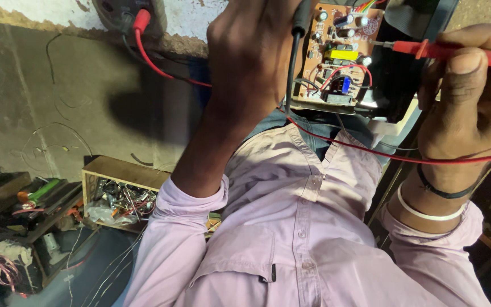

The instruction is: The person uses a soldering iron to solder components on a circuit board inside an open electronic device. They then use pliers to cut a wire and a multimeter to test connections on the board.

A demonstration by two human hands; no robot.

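At the top of the view, above the person's lap, a brown circuit board (336, 54) studded with capacitors, a yellow block and a blue part is the centre of the work, seated in a dark housing (396, 85) behind it. The right hand (473, 96) is closed around a red test probe (456, 52), thumb pressed on top, and the probe's thin metal tip reaches in from the right to the board's upper edge, at or just beside a component there. The left hand (251, 51) is wrapped around a black probe (299, 23), whose lead hangs down along the board's left edge; its tip is hidden, so whether it touches the board cannot be told. By the look of it, the step in hand is measuring across points on the board with both probes. Any next reading would call for steady tips on small contacts, without bridging neighbouring parts. A red lead (382, 150) trails from the right hand across the pale pink shirt (291, 227), and another red wire (154, 62) runs to a plug at the wall, top left. Farther out, lower left, a wooden box (121, 173) holds mixed metal bits, and beside it lie tools and loose wires on a cluttered surface.
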